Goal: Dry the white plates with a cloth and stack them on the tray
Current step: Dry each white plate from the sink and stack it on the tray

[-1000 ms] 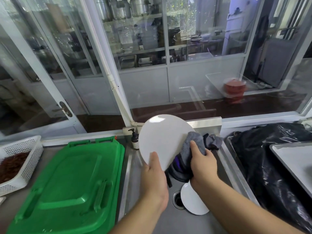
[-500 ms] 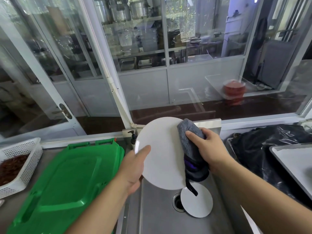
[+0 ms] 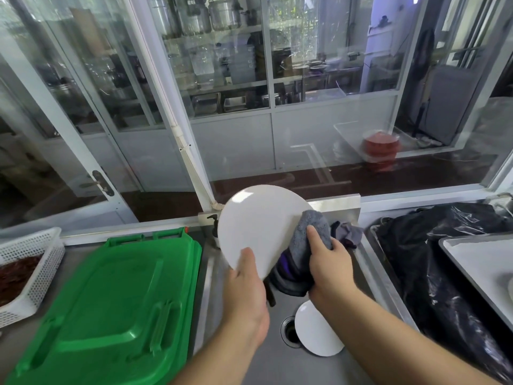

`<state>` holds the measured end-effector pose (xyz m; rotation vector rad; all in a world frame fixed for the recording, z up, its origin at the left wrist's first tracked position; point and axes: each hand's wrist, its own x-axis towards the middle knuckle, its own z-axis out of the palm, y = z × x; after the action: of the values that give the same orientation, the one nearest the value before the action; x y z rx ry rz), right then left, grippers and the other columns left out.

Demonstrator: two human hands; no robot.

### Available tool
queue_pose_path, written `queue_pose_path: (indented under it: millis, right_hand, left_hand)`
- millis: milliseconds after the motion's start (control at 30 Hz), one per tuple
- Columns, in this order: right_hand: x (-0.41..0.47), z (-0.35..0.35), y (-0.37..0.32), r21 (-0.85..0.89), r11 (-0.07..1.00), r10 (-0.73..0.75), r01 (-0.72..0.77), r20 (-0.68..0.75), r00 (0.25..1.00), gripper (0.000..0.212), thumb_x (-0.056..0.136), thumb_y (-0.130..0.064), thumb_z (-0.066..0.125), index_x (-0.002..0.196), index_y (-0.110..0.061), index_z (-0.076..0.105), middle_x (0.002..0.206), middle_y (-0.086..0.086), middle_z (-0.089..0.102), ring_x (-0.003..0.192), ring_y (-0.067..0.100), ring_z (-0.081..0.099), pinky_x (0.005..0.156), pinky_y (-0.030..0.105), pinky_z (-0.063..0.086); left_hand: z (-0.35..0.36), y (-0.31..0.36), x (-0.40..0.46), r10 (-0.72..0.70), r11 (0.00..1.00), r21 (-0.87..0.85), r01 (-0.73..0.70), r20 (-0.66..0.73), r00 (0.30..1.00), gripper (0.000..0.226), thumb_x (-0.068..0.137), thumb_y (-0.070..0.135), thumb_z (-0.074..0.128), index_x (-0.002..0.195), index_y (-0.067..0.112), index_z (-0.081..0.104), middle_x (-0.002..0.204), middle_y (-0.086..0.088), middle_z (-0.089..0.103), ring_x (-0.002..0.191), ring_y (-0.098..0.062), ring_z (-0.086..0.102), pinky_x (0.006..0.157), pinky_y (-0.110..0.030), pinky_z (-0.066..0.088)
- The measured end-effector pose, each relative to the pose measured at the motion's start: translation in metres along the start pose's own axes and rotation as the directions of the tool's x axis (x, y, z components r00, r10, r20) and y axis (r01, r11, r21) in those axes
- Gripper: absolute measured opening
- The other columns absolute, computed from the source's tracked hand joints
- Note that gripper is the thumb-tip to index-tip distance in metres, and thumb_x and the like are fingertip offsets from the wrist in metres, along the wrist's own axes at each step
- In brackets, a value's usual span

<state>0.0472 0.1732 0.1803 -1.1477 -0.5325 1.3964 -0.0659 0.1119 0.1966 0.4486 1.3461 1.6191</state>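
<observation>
Two hands up over the sink (image 3: 244, 365). Near end of basin: second white plate (image 3: 316, 333) lying flat, overlapping the drain (image 3: 290, 330) on its right side. Above it, left hand (image 3: 245, 294) gripping the bottom edge of the white plate (image 3: 259, 232), thumb on the facing side, plate held near upright and tilted. Right hand (image 3: 329, 266) clenched round the grey cloth (image 3: 305, 240), cloth pressed to the plate's right edge, bulk of it hanging behind the plate; purple and black fabric bunched under it. Left of sink: green lid (image 3: 111, 307) flat on the bench, white basket (image 3: 30, 270) with dark red contents at the bench's left edge. Right of sink: black plastic bag (image 3: 433, 273), metal tray (image 3: 477, 262) at the right edge resting over it. Back edge of sink: pump bottle (image 3: 214, 226) partly hidden behind the plate, another dark rag (image 3: 348, 233). Beyond: glass partition (image 3: 319, 107), shelves of steel pots behind.
</observation>
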Motion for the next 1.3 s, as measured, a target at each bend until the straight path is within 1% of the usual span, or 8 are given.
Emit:
queue_pose_path:
  millis: [133, 400, 600, 700, 833, 967, 1100, 1300]
  right_hand:
    - [0.01, -0.009, -0.007, -0.058, 0.998, 0.021, -0.018, 0.049, 0.999, 0.025, 0.097, -0.034, 0.076, 0.11, -0.013, 0.075, 0.095, 0.005, 0.083, 0.087, 0.027, 0.081, 0.085, 0.047, 0.066]
    - [0.031, -0.026, -0.037, -0.251, 0.964, -0.023, 0.089, 0.256, 0.966, 0.023, 0.093, -0.033, 0.08, 0.102, -0.012, 0.078, 0.093, 0.007, 0.083, 0.081, 0.024, 0.081, 0.061, 0.028, 0.061]
    - [0.025, -0.017, -0.031, -0.23, 0.967, -0.076, 0.109, 0.148, 0.986, 0.022, 0.091, -0.038, 0.082, 0.098, -0.018, 0.077, 0.082, -0.003, 0.081, 0.071, 0.014, 0.079, 0.052, 0.021, 0.058]
    - [0.017, -0.011, -0.014, -0.138, 0.99, -0.03, 0.037, 0.052, 0.998, 0.024, 0.093, -0.039, 0.079, 0.104, -0.019, 0.075, 0.089, -0.002, 0.082, 0.08, 0.018, 0.08, 0.064, 0.03, 0.064]
    - [0.0, -0.009, 0.017, 0.003, 0.995, 0.102, -0.102, 0.007, 0.995, 0.026, 0.098, -0.04, 0.073, 0.111, -0.019, 0.072, 0.098, 0.003, 0.082, 0.083, 0.02, 0.081, 0.068, 0.032, 0.064]
    - [0.004, -0.016, 0.013, -0.03, 0.993, 0.115, -0.114, 0.037, 0.993, 0.024, 0.1, -0.033, 0.072, 0.11, -0.011, 0.074, 0.092, 0.005, 0.083, 0.083, 0.023, 0.081, 0.071, 0.036, 0.065]
    - [0.016, -0.022, -0.008, -0.16, 0.986, 0.071, -0.05, 0.127, 0.989, 0.027, 0.097, -0.033, 0.076, 0.109, -0.01, 0.075, 0.096, 0.009, 0.083, 0.088, 0.028, 0.081, 0.08, 0.045, 0.066]
    - [0.032, -0.025, -0.043, -0.321, 0.935, -0.077, 0.149, 0.227, 0.971, 0.023, 0.093, -0.036, 0.08, 0.1, -0.014, 0.078, 0.09, 0.004, 0.082, 0.078, 0.018, 0.08, 0.06, 0.025, 0.06]
  left_hand:
    - [-0.014, 0.013, 0.009, -0.079, 0.995, 0.065, 0.077, 0.031, 0.996, 0.015, 0.104, 0.014, 0.06, 0.114, 0.018, 0.072, 0.097, 0.004, 0.083, 0.083, -0.013, 0.079, 0.062, -0.026, 0.059]
    - [-0.032, 0.064, 0.021, -0.172, 0.938, 0.326, 0.121, 0.13, 0.976, 0.021, 0.105, 0.021, 0.061, 0.114, 0.006, 0.071, 0.107, -0.014, 0.081, 0.103, -0.035, 0.074, 0.096, -0.053, 0.058]
    - [-0.025, 0.042, 0.025, 0.066, 0.908, 0.413, -0.075, 0.037, 0.997, 0.026, 0.106, 0.031, 0.055, 0.092, 0.017, 0.072, 0.083, 0.013, 0.08, 0.081, -0.013, 0.076, 0.062, -0.027, 0.059]
    - [-0.016, 0.017, 0.019, 0.127, 0.926, 0.369, -0.084, -0.091, 0.988, 0.027, 0.105, 0.038, 0.054, 0.098, 0.018, 0.071, 0.089, 0.007, 0.08, 0.091, -0.018, 0.074, 0.079, -0.04, 0.06]
    - [-0.005, -0.015, 0.0, 0.198, 0.927, 0.351, -0.13, -0.165, 0.966, 0.023, 0.107, 0.045, 0.047, 0.114, 0.032, 0.065, 0.099, 0.018, 0.073, 0.093, 0.003, 0.066, 0.081, -0.027, 0.053]
    - [-0.011, -0.019, -0.004, 0.071, 0.964, 0.262, -0.046, -0.086, 0.994, 0.022, 0.097, 0.042, 0.057, 0.101, 0.026, 0.071, 0.091, 0.018, 0.079, 0.09, -0.01, 0.074, 0.075, -0.031, 0.055]
    - [-0.025, 0.007, 0.008, 0.011, 0.981, 0.194, -0.013, 0.015, 1.0, 0.013, 0.103, 0.024, 0.063, 0.111, 0.025, 0.073, 0.099, 0.01, 0.082, 0.09, -0.012, 0.077, 0.067, -0.029, 0.059]
    - [-0.042, 0.05, 0.018, -0.032, 0.968, 0.251, -0.014, 0.18, 0.983, 0.02, 0.104, 0.008, 0.056, 0.113, 0.016, 0.073, 0.103, -0.006, 0.081, 0.086, -0.017, 0.079, 0.072, -0.037, 0.065]
